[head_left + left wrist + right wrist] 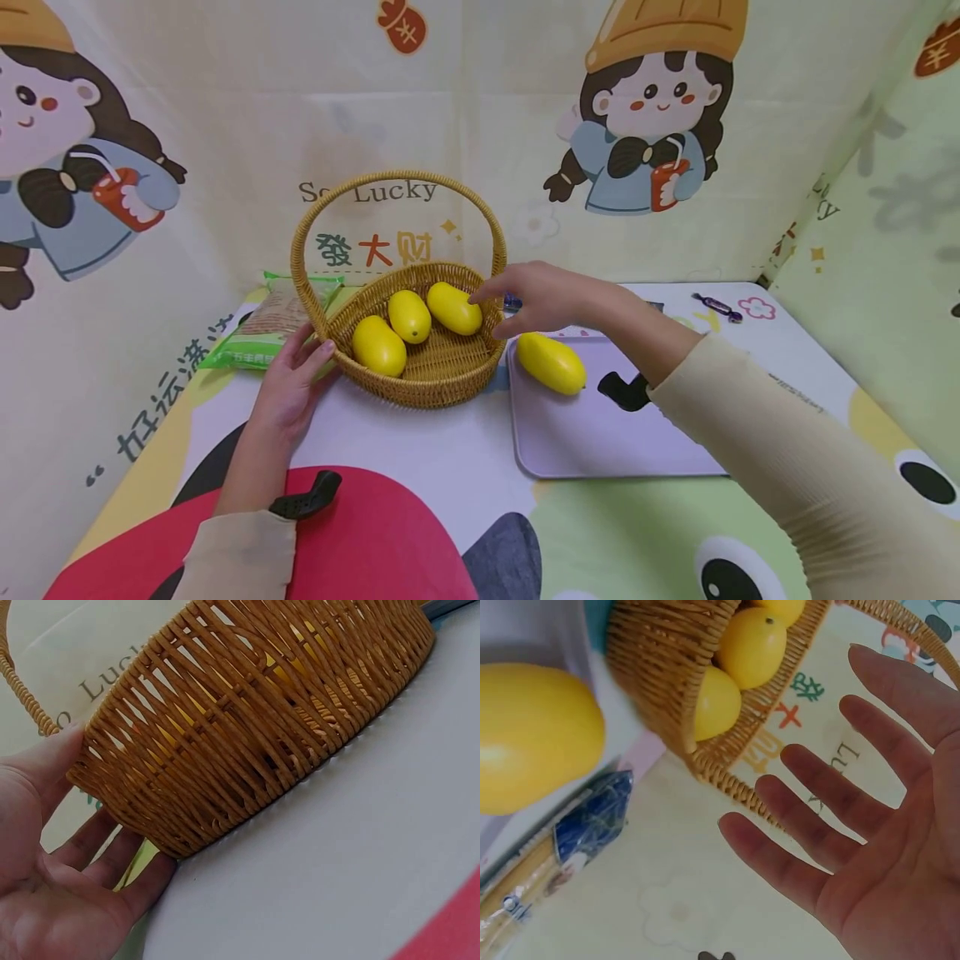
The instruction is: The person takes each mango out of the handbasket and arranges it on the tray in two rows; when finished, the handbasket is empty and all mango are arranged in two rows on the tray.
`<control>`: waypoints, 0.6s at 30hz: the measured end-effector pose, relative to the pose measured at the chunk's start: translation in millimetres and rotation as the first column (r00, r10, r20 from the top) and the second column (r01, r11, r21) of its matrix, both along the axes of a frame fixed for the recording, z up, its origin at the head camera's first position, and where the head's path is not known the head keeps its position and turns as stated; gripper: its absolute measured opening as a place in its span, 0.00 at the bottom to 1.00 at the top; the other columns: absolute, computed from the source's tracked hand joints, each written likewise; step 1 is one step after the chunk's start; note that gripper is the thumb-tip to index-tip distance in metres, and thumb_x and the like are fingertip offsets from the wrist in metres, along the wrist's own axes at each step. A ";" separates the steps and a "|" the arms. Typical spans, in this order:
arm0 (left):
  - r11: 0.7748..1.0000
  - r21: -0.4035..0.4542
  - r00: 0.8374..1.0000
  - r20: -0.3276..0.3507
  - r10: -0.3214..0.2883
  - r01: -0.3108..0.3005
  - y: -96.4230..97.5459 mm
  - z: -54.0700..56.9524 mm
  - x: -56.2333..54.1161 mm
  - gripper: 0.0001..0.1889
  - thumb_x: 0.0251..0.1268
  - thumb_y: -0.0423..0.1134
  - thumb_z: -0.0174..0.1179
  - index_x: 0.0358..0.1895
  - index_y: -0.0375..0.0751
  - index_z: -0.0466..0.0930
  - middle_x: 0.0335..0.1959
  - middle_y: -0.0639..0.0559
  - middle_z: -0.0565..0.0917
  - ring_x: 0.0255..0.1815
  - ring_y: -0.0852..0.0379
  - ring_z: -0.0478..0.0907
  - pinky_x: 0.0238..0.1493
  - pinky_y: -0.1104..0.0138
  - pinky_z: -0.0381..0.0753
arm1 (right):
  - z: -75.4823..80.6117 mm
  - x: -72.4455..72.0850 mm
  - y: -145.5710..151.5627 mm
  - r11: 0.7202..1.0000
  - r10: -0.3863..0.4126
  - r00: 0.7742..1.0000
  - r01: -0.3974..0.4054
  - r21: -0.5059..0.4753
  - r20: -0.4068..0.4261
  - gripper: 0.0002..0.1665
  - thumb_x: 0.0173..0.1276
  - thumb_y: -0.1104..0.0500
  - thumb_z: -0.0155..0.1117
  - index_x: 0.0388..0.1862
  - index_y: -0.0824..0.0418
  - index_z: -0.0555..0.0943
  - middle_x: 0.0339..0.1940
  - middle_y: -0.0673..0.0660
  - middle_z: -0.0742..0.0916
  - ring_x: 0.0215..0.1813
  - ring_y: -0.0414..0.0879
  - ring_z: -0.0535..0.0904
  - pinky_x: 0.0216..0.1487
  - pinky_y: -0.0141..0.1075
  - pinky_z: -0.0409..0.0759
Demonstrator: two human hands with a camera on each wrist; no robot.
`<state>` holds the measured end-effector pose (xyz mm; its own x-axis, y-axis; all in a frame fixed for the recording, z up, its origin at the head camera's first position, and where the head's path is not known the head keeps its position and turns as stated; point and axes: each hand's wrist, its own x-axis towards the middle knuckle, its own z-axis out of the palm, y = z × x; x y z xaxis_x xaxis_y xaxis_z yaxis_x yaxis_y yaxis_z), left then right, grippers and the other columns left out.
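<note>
Three yellow mangoes (454,308) lie in a woven wicker basket (420,397) with a tall hoop handle. My left hand (288,387) rests against the basket's left side. In the left wrist view its thumb is at the rim beside the handle, and the spread fingers (101,840) touch the outer wall down to the base. Over the basket's right rim, my right hand (551,296) reaches in from the right. Its fingers (802,851) are spread and hold nothing in the right wrist view. Another mango (551,363) lies on the lilac tray (551,454), just below this hand.
Left of the basket lies a green-ended clear packet (262,333), partly behind the left hand. A clear wrapped packet with a blue end (592,817) lies behind the tray, partly hidden by the right arm. A purple wrapped candy (717,308) is at the back right.
</note>
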<state>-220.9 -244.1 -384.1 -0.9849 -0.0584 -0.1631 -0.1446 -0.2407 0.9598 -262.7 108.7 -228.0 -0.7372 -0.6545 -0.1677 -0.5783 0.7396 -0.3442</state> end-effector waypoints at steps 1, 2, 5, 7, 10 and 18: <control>1.000 -0.002 1.000 0.001 0.002 -0.002 -0.2 0.2 0.0 0.40 0.76 0.45 0.62 0.83 0.70 0.51 0.86 0.50 0.50 0.84 0.50 0.53 0.83 0.51 0.55 | 1.0 -1.0 -4.2 1.000 -0.006 1.000 0.006 0.008 0.012 0.31 0.69 0.53 0.71 0.71 0.48 0.79 0.72 0.53 0.81 0.74 0.54 0.72 0.76 0.53 0.72; 1.000 -0.005 1.000 0.001 0.003 -0.003 -0.3 0.6 0.1 0.40 0.75 0.45 0.62 0.83 0.70 0.51 0.86 0.50 0.50 0.84 0.50 0.53 0.83 0.51 0.55 | 2.1 -1.9 -8.4 1.000 -0.008 1.000 0.008 0.018 0.021 0.31 0.69 0.53 0.71 0.71 0.48 0.79 0.71 0.53 0.81 0.74 0.54 0.73 0.76 0.53 0.72; 1.000 -0.014 1.000 0.005 0.005 -0.005 0.2 1.3 -0.5 0.40 0.75 0.46 0.62 0.83 0.69 0.51 0.86 0.50 0.50 0.84 0.49 0.53 0.83 0.51 0.56 | 3.2 -5.5 -18.8 0.999 -0.025 0.999 0.023 0.044 0.042 0.31 0.69 0.53 0.70 0.71 0.45 0.79 0.71 0.52 0.81 0.72 0.53 0.74 0.74 0.52 0.75; 1.000 -0.024 1.000 0.006 0.002 -0.002 0.6 1.6 -1.2 0.40 0.76 0.46 0.62 0.83 0.69 0.50 0.86 0.51 0.50 0.84 0.49 0.53 0.83 0.51 0.56 | 3.9 -7.9 -25.7 0.999 -0.022 0.999 0.019 0.050 0.049 0.31 0.69 0.53 0.70 0.71 0.45 0.79 0.72 0.53 0.80 0.72 0.52 0.74 0.73 0.51 0.76; 1.000 -0.022 1.000 0.008 0.005 -0.005 0.1 1.7 -1.5 0.40 0.76 0.46 0.62 0.83 0.69 0.51 0.86 0.51 0.50 0.84 0.49 0.53 0.83 0.51 0.56 | 4.8 -12.3 -37.2 0.999 -0.019 0.997 0.015 0.052 0.071 0.31 0.69 0.53 0.70 0.72 0.44 0.78 0.72 0.54 0.80 0.73 0.54 0.74 0.72 0.51 0.77; 1.000 -0.030 1.000 0.013 0.008 -0.008 -0.6 1.5 -0.1 0.40 0.75 0.47 0.62 0.83 0.70 0.50 0.86 0.51 0.50 0.84 0.49 0.53 0.83 0.51 0.57 | 2.0 -28.5 -63.4 0.998 -0.019 0.995 0.013 0.058 0.102 0.32 0.70 0.53 0.69 0.73 0.44 0.77 0.74 0.54 0.78 0.76 0.55 0.70 0.74 0.51 0.74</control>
<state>-221.1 -244.7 -382.6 -0.9822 -0.0711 -0.1737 -0.1552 -0.2130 0.9646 -291.1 45.3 -226.0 -0.7247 -0.6299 -0.2792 -0.5301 0.7686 -0.3582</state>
